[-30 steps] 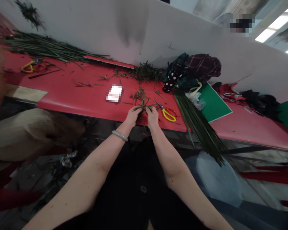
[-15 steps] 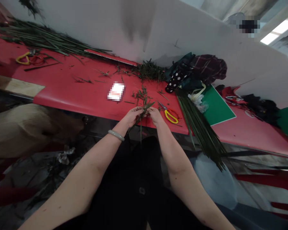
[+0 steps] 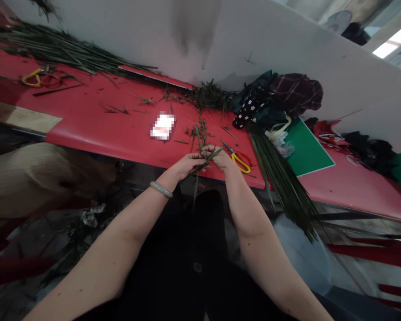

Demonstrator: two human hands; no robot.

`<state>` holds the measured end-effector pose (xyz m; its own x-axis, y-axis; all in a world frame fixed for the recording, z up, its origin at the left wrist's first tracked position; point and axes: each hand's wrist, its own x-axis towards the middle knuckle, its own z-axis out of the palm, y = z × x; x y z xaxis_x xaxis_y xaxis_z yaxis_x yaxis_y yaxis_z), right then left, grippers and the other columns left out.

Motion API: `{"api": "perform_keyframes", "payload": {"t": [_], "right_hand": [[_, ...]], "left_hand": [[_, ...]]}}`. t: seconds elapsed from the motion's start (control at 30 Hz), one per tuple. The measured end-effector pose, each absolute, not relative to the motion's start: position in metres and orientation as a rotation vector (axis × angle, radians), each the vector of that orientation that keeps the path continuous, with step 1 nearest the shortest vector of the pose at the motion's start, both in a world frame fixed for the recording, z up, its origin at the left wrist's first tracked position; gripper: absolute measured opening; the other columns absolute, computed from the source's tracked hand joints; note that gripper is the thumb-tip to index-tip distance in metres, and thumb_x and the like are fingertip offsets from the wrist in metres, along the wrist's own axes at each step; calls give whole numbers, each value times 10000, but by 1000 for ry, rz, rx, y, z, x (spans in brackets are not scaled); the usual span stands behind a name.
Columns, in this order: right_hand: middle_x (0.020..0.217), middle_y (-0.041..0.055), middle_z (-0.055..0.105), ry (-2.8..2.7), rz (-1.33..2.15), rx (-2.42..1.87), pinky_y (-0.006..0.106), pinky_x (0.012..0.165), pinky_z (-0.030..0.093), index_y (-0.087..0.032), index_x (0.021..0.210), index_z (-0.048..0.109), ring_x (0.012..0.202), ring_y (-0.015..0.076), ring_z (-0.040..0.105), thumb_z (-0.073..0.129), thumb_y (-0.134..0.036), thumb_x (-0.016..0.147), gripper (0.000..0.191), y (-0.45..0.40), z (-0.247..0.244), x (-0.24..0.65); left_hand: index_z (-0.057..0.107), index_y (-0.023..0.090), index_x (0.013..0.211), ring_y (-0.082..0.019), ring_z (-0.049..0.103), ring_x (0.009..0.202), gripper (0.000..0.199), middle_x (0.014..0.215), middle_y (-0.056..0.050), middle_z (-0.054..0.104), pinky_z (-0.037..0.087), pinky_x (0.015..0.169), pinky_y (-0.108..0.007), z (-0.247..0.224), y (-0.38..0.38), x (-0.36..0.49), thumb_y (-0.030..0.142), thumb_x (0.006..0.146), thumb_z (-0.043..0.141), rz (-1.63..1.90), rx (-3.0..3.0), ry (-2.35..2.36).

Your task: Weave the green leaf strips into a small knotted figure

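Over the front edge of the red table point(image 3: 120, 140), my left hand point(image 3: 189, 164) is closed on narrow green leaf strips point(image 3: 214, 154). My right hand point(image 3: 219, 159) pinches the same strips, its fingers close against those of the left. The strips cross each other between the hands; one points up, one points right and one hangs below the table edge. Just right of my right hand lie scissors point(image 3: 241, 163) with yellow and red handles. Small leaf clippings point(image 3: 200, 129) are scattered beyond my hands.
Long green leaves point(image 3: 280, 178) overhang the table edge at right, beside a green board point(image 3: 310, 149). A dark plaid cloth bundle point(image 3: 296, 93) lies behind them. More leaves point(image 3: 63, 51) and other scissors point(image 3: 33, 79) are at far left. Another person's clothed leg point(image 3: 47, 183) is at left.
The crossed strips have turned between my fingers: one now stands upright and another points right. My right hand has shifted slightly right. The view has moved a little.
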<state>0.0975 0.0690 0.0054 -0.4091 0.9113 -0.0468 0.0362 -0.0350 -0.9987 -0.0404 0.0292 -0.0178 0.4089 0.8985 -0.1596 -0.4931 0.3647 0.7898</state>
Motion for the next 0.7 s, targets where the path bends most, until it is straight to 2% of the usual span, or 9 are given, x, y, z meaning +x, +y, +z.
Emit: {"api": "perform_keyframes", "payload": {"t": [0.17, 0.3, 0.5, 0.7], "right_hand": [[642, -51, 580, -1283, 1349, -1033, 235, 598, 431, -193, 732, 587, 588, 84, 514, 621, -271, 602, 156, 60, 0, 92], [657, -43, 580, -1340, 1224, -1065, 240, 611, 429, -190, 723, 590, 603, 92, 507, 598, -313, 657, 140, 52, 0, 91], [486, -52, 450, -1454, 886, -1299, 228, 530, 374, -177, 523, 508, 521, 90, 435, 566, -450, 689, 324, 58, -15, 93], [516, -37, 489, -1333, 727, -1390, 225, 535, 372, -165, 552, 523, 541, 94, 460, 508, -535, 691, 395, 52, -34, 88]], "left_hand": [[588, 133, 746, -71, 561, 561, 89, 685, -18, 631, 452, 561, -202, -17, 30, -40, 146, 671, 635, 1145, 615, 694], [591, 134, 757, -71, 542, 580, 143, 721, -16, 624, 441, 579, -212, -16, 30, -35, 190, 647, 663, 1188, 627, 688], [583, 137, 730, -39, 459, 500, 221, 635, 26, 574, 357, 485, -180, -15, 27, -25, 223, 569, 708, 1280, 763, 820], [574, 131, 682, -34, 437, 442, 167, 588, 30, 567, 345, 455, -180, -21, 28, -18, 246, 595, 658, 1399, 705, 885]]}}
